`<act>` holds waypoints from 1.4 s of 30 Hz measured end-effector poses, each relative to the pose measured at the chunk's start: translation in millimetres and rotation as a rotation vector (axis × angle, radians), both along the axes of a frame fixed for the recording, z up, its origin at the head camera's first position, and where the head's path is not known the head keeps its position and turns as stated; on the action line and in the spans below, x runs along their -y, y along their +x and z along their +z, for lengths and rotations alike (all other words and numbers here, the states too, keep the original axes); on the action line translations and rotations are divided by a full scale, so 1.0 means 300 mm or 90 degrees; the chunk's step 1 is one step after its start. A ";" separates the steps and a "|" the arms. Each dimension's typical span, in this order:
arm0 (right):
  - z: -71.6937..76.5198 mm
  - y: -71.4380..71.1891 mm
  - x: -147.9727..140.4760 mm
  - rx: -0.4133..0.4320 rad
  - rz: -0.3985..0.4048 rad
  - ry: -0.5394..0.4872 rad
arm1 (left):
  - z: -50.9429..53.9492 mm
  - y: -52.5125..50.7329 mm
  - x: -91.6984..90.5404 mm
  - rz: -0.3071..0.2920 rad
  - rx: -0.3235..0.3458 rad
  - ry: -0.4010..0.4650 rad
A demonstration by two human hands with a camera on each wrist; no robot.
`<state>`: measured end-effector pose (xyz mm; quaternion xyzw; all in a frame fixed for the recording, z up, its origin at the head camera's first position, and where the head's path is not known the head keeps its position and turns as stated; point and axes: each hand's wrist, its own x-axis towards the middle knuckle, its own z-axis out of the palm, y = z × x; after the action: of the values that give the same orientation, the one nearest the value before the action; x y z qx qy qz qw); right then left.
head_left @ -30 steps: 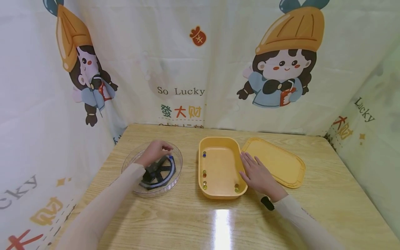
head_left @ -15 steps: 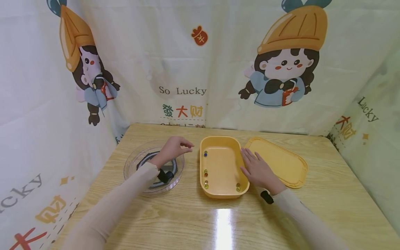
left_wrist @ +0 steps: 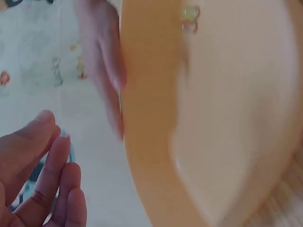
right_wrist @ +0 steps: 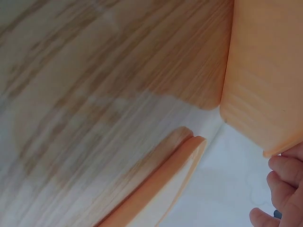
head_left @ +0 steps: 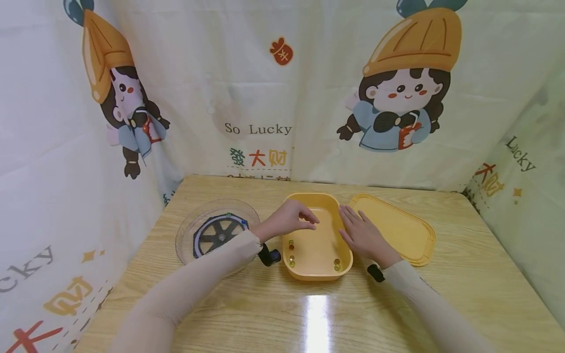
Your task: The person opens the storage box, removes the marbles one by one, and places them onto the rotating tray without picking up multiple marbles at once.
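Note:
My left hand (head_left: 287, 217) hovers over the yellow plastic box (head_left: 315, 252), thumb and index fingertips nearly together in a pinch. A tiny reddish spot shows at these fingertips in the left wrist view; whatever marble they pinch is mostly hidden. Several small glass marbles (head_left: 292, 245) lie along the box's left side, and more marbles (head_left: 337, 264) sit in its near right corner. Against the box's right rim rests my right hand (head_left: 366, 240), its fingers fairly straight. A clear round dish (head_left: 182, 230) on the left contains a dark spoked wheel shape (head_left: 221, 237), a green marble (head_left: 228, 214) and a blue marble (head_left: 244, 223).
A yellow lid (head_left: 397, 228) lies flat on the wooden table (head_left: 379, 314), right of the box. Printed curtains (head_left: 326, 98) hang behind the table and at both sides. Dark wrist cameras (head_left: 269, 256) are strapped under both wrists.
My left hand has moved right, from over the clear dish to above the yellow box, keeping its pinch. The dish's wheel shape has come into view. My right hand has stayed at the rim.

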<state>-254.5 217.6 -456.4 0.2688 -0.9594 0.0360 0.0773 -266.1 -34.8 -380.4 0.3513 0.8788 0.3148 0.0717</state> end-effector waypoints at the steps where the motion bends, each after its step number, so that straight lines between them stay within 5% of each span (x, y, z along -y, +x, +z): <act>1: -0.001 0.000 -0.001 0.001 -0.001 -0.002 | -0.001 0.000 -0.020 -0.018 0.001 -0.003; 9: -0.001 0.000 -0.002 0.007 0.001 -0.007 | -0.040 -0.041 -0.149 -0.152 0.019 -0.035; 19: 0.001 0.002 -0.003 0.006 0.001 -0.011 | -0.097 -0.080 -0.216 -0.266 0.040 -0.131; 35: 0.001 0.000 0.003 -0.003 0.004 -0.005 | -0.190 -0.109 -0.270 -0.329 0.085 -0.202; 42: 0.003 0.001 0.000 0.005 0.002 -0.005 | -0.223 -0.111 -0.290 -0.366 0.062 -0.212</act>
<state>-254.4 217.6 -455.6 0.2702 -0.9591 0.0408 0.0742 -299.3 52.3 -447.4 0.5529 0.7786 0.1500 0.2559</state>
